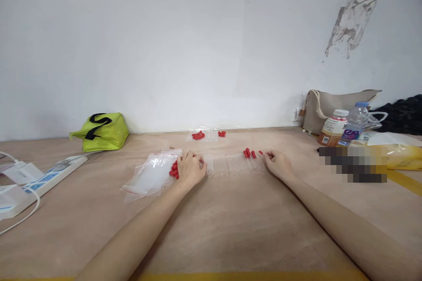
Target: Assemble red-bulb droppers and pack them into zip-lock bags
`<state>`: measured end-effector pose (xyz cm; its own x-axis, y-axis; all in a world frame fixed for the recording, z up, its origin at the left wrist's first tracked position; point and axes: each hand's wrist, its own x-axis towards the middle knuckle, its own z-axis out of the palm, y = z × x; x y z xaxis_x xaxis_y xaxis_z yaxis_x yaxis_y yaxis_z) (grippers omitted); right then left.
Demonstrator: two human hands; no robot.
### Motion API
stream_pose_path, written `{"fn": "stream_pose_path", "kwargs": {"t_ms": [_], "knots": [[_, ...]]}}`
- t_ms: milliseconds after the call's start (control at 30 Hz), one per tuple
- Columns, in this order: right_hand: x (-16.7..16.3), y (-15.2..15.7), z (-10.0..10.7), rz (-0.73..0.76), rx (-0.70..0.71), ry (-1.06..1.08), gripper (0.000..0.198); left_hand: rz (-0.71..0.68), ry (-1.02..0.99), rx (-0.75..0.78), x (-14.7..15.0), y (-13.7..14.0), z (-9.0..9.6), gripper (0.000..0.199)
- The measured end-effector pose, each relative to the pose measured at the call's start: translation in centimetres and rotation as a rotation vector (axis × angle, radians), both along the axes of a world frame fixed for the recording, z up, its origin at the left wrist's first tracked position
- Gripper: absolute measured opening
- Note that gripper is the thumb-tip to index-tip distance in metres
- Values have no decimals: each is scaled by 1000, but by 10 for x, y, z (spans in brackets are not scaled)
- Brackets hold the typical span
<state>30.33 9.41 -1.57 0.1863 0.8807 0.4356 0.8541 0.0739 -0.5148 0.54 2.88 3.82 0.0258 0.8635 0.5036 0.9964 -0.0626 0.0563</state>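
A row of clear plastic tubes (232,164) lies side by side on the brown table (231,228) between my hands. My left hand (190,167) rests at the row's left end, fingers curled over a small pile of red caps (174,170). My right hand (277,163) sits at the row's right end, its fingertips pinching a red cap (260,153). A few more red caps (249,153) stand on the tubes near my right hand. What my left fingers grip is hidden.
Clear zip bags (150,175) lie left of my left hand. Further back is another bag with red caps (201,135). A lime-green bag (102,131), a power strip (49,178), two bottles (343,128) and a beige bag (332,107) ring the table.
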Motion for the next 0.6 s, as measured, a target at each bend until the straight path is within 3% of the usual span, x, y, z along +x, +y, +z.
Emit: {"fn": "stream_pose_path", "kwargs": {"t_ms": [233, 600], "knots": [[-2, -3, 1, 41, 32, -9, 23, 101, 55, -95, 41, 33, -3, 29], [-5, -4, 1, 68, 109, -25, 22, 202, 19, -246, 55, 46, 3, 25]]}}
